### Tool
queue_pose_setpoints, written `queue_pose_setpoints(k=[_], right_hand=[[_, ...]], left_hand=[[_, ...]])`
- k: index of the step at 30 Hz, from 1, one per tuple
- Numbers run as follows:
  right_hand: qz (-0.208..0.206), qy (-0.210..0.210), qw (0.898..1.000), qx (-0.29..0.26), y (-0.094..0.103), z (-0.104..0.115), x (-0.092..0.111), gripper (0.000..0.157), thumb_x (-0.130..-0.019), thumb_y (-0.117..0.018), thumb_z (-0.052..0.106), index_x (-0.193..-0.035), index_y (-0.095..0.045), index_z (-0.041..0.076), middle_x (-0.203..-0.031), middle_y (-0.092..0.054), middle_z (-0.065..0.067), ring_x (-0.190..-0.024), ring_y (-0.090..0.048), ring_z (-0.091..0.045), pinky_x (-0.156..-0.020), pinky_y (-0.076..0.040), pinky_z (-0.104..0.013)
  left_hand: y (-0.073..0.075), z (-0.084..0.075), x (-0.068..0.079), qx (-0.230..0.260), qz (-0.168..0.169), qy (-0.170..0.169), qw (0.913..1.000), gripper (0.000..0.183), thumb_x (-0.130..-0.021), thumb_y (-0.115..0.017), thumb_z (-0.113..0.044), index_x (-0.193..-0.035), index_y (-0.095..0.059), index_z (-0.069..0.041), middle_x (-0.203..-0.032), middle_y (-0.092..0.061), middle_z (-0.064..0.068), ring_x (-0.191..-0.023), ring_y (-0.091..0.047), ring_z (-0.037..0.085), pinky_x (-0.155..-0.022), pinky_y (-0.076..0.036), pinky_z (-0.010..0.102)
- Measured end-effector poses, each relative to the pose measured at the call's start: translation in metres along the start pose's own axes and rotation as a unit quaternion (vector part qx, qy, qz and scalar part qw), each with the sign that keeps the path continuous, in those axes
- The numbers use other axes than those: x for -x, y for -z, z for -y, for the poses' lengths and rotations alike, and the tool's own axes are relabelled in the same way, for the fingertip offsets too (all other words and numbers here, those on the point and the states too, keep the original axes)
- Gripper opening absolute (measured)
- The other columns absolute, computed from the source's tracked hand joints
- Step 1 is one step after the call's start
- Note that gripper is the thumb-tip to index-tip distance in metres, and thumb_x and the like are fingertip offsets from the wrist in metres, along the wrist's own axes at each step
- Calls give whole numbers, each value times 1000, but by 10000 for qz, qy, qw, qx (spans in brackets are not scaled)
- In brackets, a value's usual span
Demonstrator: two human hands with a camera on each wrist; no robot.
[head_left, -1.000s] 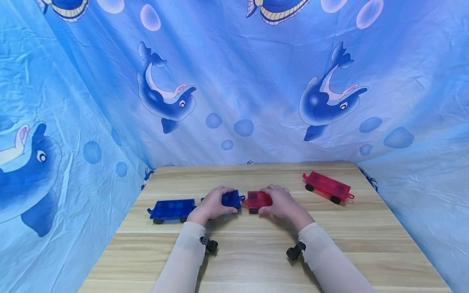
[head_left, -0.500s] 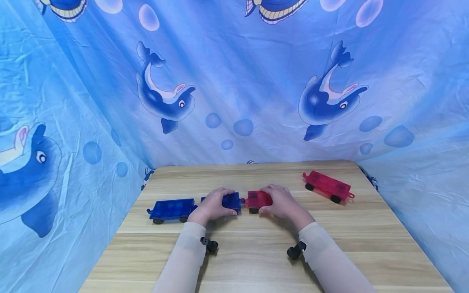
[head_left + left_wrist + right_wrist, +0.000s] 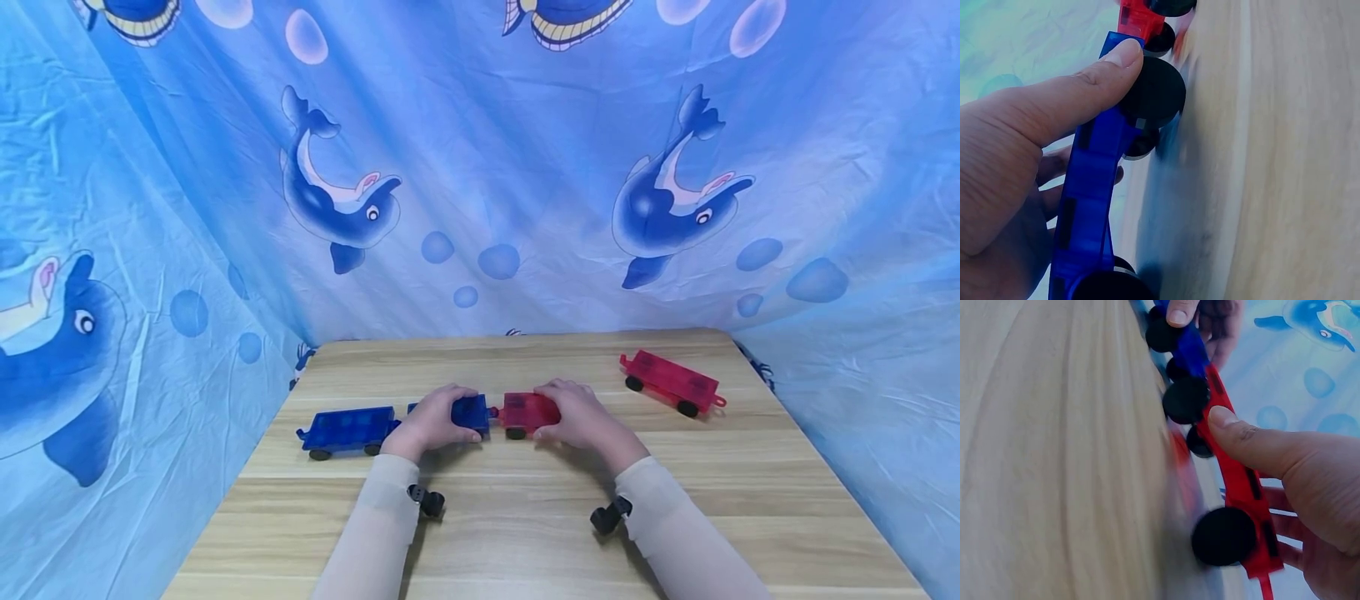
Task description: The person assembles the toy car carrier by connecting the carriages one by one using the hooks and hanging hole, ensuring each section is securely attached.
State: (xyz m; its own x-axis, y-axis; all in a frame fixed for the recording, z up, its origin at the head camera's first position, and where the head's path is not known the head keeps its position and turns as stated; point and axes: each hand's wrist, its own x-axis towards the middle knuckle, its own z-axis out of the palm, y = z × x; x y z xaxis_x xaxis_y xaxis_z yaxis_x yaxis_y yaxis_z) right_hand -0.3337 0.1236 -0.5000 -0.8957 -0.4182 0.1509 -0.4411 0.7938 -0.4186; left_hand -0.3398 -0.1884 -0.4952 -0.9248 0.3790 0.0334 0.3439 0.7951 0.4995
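Note:
My left hand (image 3: pixel 432 422) grips a blue toy train car (image 3: pixel 471 413) at the middle of the table, thumb on its near side and fingers over the far side. Facing it, my right hand (image 3: pixel 579 419) holds a red toy train car (image 3: pixel 519 411) the same way. Between the two cars, the blue ring end and red hook overlap at the coupling (image 3: pixel 493 412). The left wrist view shows the thumb (image 3: pixel 1124 53) beside a black wheel (image 3: pixel 1154 92). A second blue car (image 3: pixel 348 430) stands behind the held one, its coupling end partly hidden by my left hand.
Another red car (image 3: pixel 670 381) sits apart at the back right, angled, with a hook and a ring at its ends. The wooden table (image 3: pixel 510 533) ends at a blue sea-print curtain (image 3: pixel 465 167) behind and at both sides.
The held blue car's front end has dropped level with the red hook, and the couplings now overlap. Both held cars and the trailing blue car have shifted slightly left.

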Motion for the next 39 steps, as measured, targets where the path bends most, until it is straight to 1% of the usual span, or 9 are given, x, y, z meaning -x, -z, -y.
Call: queue_pose_setpoints(k=[6, 9, 11, 14, 18, 21, 26, 35, 39], right_hand=[[-157, 135, 9998, -63, 15, -11, 6, 80, -83, -89, 46, -149, -60, 11, -142, -60, -10, -134, -53, -36, -114, -35, -62], [-236, 36, 9996, -174, 23, -19, 11, 79, -84, -88, 46, -149, -59, 12, -145, -59, -12, -138, -50, -40, -114, -36, -65], [-269, -134, 9991, -309, 29, -25, 15, 78, -86, -87, 45, -150, -58, 13, -149, -56, -13, -142, -46, -42, -115, -35, -65], [-431, -237, 9980, -396, 35, -35, 18, 76, -87, -87, 42, -150, -58, 11, -150, -55, -17, -145, -41, -47, -117, -29, -68], [-703, -230, 9966, -372, 41, -49, 19, 75, -87, -87, 41, -148, -59, 8, -147, -57, -20, -142, -44, -47, -116, -25, -70], [-756, -337, 9957, -421, 46, -58, 22, 75, -88, -86, 41, -149, -58, 8, -150, -54, -22, -144, -41, -47, -116, -22, -72], [-779, -685, 9934, -490, 59, -74, 30, 75, -92, -81, 42, -154, -53, 10, -159, -45, -21, -149, -32, -49, -118, -15, -74], [-1406, -1019, 9846, -200, 75, -110, 44, 80, -89, -84, 40, -152, -51, 4, -154, -45, -29, -142, -37, -55, -113, -23, -74], [-1585, -1287, 9788, -173, 81, -121, 51, 80, -89, -85, 38, -152, -50, 2, -153, -44, -29, -133, -42, -58, -108, -30, -75]], left_hand=[[4, 5, 2, 104, 21, 21, 9999, 83, -79, -94, -41, -151, -58, -24, -155, -53, 2, -142, -50, 31, -112, -45, 56], [6, 7, 3, 163, 20, -16, 9999, 82, -79, -94, -40, -150, -58, -23, -154, -53, 3, -141, -50, 32, -111, -45, 56], [7, 8, 4, 175, 14, 2, 9998, 82, -78, -94, -40, -150, -58, -23, -154, -53, 2, -141, -50, 31, -112, -45, 55], [10, 10, 5, 217, 2, 17, 9998, 82, -78, -95, -39, -149, -59, -22, -154, -53, 4, -141, -50, 32, -112, -45, 55], [13, 12, 6, 245, 6, 54, 9997, 82, -78, -95, -38, -149, -59, -22, -153, -54, 4, -141, -50, 31, -112, -45, 54], [14, 13, 7, 273, 20, 68, 9996, 81, -78, -95, -38, -149, -59, -21, -154, -54, 5, -142, -50, 32, -113, -44, 54], [16, 15, 9, 358, 32, 127, 9993, 81, -78, -96, -35, -149, -59, -19, -154, -54, 5, -142, -49, 33, -113, -43, 55], [17, 20, 8, 371, -38, 250, 9990, 80, -76, -97, -35, -147, -61, -21, -152, -55, 5, -140, -51, 32, -111, -45, 55], [17, 21, 8, 371, -50, 247, 9990, 80, -76, -97, -34, -147, -61, -21, -151, -55, 4, -140, -51, 32, -111, -45, 55]])
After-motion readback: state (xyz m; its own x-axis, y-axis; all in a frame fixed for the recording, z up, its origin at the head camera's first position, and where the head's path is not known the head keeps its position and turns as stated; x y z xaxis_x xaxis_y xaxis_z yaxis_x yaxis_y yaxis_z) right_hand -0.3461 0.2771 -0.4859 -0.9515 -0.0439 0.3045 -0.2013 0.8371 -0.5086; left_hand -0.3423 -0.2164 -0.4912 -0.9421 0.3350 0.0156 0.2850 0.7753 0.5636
